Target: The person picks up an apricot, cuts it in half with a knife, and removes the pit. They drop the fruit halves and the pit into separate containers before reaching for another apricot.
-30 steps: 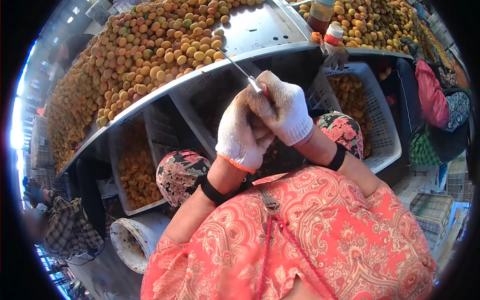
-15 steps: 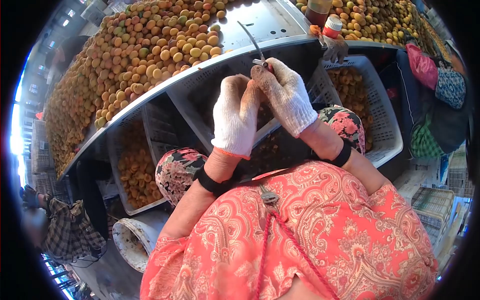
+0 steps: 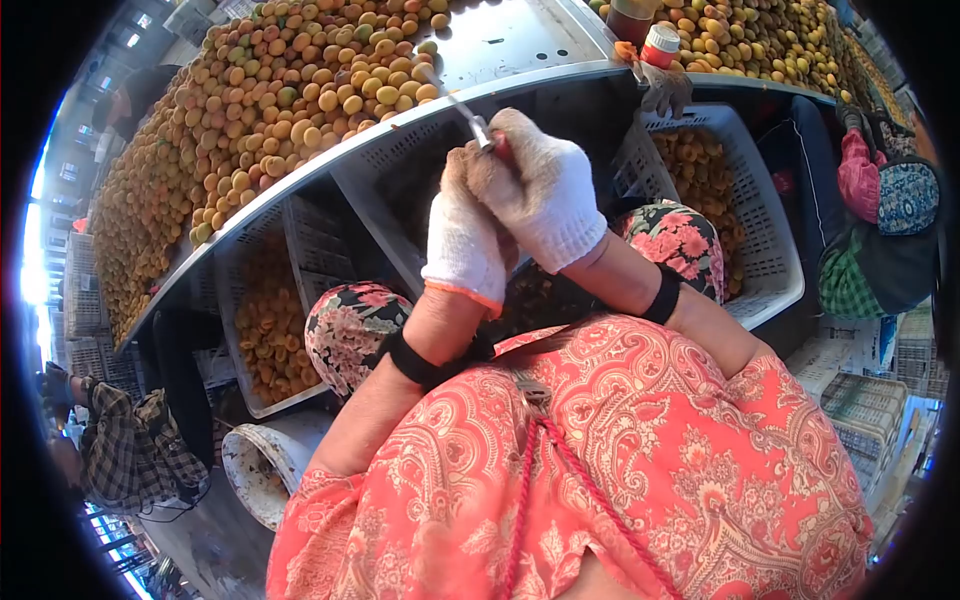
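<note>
My right hand point(image 3: 548, 195), in a stained white knit glove, is closed around a small knife point(image 3: 479, 128) with a bit of red handle showing. Its thin blade points up and to the left, blurred by motion. Pressed against it from the left is my left hand point(image 3: 464, 238), gloved the same way, fingers curled in. Whatever lies between the palms is hidden by the gloves. Both hands are over a dark crate point(image 3: 375, 215) in front of my knees, just below the edge of a metal table point(image 3: 510, 45). Heaped apricots point(image 3: 300, 95) cover the table's left part.
A white crate point(image 3: 770, 230) on the right and another crate point(image 3: 305, 395) on the left hold opened apricots. A red jar with a white cap point(image 3: 661, 46) stands at the table edge beside a dirty glove point(image 3: 665, 92). A white bucket point(image 3: 245, 470) is at lower left. Other people sit on both sides.
Both hands have moved slightly left, and the right hand has turned over against the left. The knife has swung left, its blade now slanting farther toward the apricot pile.
</note>
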`<state>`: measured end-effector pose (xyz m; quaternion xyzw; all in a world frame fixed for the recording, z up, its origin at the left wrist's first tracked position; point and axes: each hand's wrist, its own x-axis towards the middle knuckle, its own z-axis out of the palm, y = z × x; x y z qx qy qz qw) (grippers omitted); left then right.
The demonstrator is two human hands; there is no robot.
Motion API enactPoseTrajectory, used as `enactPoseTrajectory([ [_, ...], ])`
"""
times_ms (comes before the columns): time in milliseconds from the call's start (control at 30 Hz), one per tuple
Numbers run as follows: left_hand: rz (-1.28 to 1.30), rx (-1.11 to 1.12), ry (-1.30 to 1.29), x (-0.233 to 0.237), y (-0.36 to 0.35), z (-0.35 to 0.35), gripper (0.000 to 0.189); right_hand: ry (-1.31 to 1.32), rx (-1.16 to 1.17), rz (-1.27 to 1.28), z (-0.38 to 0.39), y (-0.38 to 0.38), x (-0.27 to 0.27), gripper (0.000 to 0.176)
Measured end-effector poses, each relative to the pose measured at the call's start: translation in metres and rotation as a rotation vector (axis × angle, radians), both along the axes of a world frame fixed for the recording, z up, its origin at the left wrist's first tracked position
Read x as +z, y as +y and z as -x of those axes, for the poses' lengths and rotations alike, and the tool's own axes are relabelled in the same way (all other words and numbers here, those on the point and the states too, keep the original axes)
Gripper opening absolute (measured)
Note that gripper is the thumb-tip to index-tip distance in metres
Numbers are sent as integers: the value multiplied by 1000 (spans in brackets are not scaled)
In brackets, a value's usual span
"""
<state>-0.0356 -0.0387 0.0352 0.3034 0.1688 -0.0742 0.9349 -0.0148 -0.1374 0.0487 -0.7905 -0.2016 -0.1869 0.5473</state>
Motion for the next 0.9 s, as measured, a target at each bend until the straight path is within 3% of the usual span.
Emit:
enactPoseTrajectory([
  [100,44,-61,212,19,-2,9,39,-92,14,94,-1,-4,-4,26],
  [200,-205,-191,390,13,4,7,53,-234,39,150,-4,-5,-7,26],
  [300,-205,-200,343,7,2,11,50,-264,77,191,-5,-10,-9,25],
  [567,-210,-298,532,20,-2,10,46,-329,203,271,-15,-25,-10,21],
  [700,-90,-464,457,0,10,13,45,-335,300,310,-18,-36,-14,21],
  [800,-263,-541,290,0,10,10,43,-384,318,273,-19,-37,-27,20],
  [833,-311,-506,282,4,8,7,42,-112,355,-83,-18,-31,-34,20],
  [867,-154,-570,281,-2,15,0,43,161,379,-434,-17,-28,-39,21],
  [900,-153,-572,286,-3,18,-2,43,266,348,-474,-20,-31,-36,29],
])
